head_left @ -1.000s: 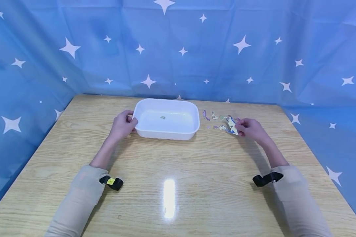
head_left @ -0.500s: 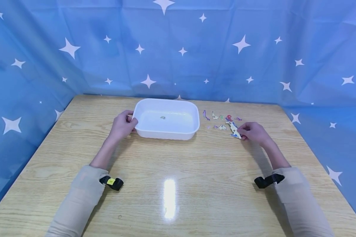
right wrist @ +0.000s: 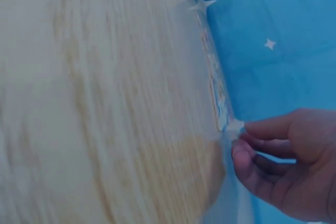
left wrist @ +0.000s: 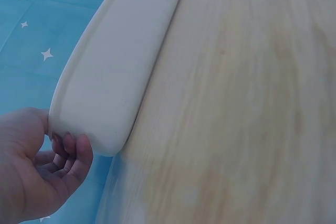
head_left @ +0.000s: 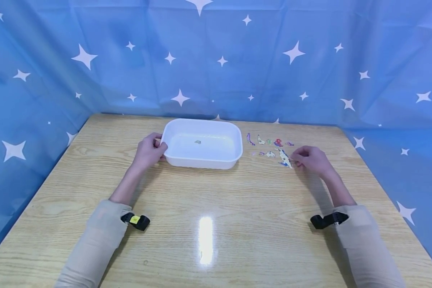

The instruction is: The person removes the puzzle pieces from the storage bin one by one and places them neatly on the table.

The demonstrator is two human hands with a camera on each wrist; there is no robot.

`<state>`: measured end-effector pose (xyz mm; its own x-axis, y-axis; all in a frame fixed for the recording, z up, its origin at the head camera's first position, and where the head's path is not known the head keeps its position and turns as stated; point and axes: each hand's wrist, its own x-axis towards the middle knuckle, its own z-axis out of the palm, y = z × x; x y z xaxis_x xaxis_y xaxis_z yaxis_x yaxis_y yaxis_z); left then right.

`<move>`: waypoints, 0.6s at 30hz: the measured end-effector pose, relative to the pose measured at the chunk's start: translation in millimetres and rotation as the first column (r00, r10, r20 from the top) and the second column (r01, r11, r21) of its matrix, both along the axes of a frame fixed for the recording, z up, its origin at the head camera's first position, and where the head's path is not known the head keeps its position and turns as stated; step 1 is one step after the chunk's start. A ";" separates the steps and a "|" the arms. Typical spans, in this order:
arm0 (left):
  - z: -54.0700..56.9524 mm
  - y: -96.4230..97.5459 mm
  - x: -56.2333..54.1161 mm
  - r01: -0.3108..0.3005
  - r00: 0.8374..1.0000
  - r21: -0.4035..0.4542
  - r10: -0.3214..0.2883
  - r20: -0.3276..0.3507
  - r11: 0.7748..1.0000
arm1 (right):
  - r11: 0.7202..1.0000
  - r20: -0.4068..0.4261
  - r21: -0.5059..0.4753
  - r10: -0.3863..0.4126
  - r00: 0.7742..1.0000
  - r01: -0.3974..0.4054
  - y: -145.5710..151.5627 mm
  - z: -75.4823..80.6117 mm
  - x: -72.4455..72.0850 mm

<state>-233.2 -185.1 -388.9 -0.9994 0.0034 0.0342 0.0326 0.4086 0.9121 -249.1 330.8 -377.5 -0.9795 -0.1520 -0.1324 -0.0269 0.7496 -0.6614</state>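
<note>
My left hand (head_left: pixel 150 151) grips the left end of a white plastic basin (head_left: pixel 201 164), thumb at the rim and fingers curled at its side in the left wrist view. A small greyish piece (head_left: pixel 198 142) lies on the basin floor. To the right, a larger flat cut-out (head_left: pixel 284 157), cream with blue patches, lies slanted on the table. My right hand (head_left: pixel 312 159) is right beside its right edge; in the right wrist view, the thumb and fingers (right wrist: pixel 242 156) stand apart around a narrow gap.
Several small flat cut-outs lie in two rows between basin and right hand, among them a purple strip (head_left: pixel 250 139), a red piece (head_left: pixel 278 142) and a white one (head_left: pixel 270 154). A blue star-patterned curtain (head_left: pixel 216 72) hangs behind the wooden table (head_left: pixel 237 208).
My right hand lowered the cream-and-blue cut-out from over the red piece onto the table in the front row, let it go and drew slightly right. The left hand and basin stayed put.
</note>
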 end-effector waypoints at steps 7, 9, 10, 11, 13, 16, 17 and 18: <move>-1.2 -0.5 -0.3 0.000 1.000 0.007 0.000 -0.001 1.000 | 1.000 -0.061 -0.007 0.008 0.998 -0.009 -13.6 8.6 -1.8; -1.2 -0.3 -0.5 0.001 1.000 0.005 -0.001 -0.002 1.000 | 1.000 -0.068 -0.020 0.016 0.998 -0.017 -19.8 11.2 -2.5; -1.1 -0.2 -0.6 0.002 1.000 0.004 -0.002 -0.002 1.000 | 0.999 -0.073 -0.026 0.020 0.997 -0.022 -23.0 12.5 -2.8; -1.1 -0.2 -0.8 0.004 1.000 0.003 -0.004 -0.002 1.000 | 0.999 -0.077 -0.033 0.023 0.997 -0.026 -26.4 13.9 -3.0; -1.1 -0.2 -1.1 0.006 1.000 0.002 -0.006 -0.003 1.000 | 0.999 -0.092 -0.037 0.030 0.995 -0.034 -33.1 16.4 -3.6; -1.3 -0.6 -1.5 0.007 1.000 0.004 -0.007 -0.004 1.000 | 0.997 -0.108 -0.060 0.042 0.993 -0.049 -43.4 19.4 -5.7; -1.4 -0.8 -1.6 0.007 1.000 0.005 -0.007 -0.005 1.000 | 0.996 -0.115 -0.073 0.046 0.992 -0.054 -47.2 20.4 -6.5; -1.5 -0.9 -1.6 0.006 1.000 0.007 -0.006 -0.006 1.000 | 0.995 -0.123 -0.082 0.050 0.991 -0.060 -51.0 21.4 -7.4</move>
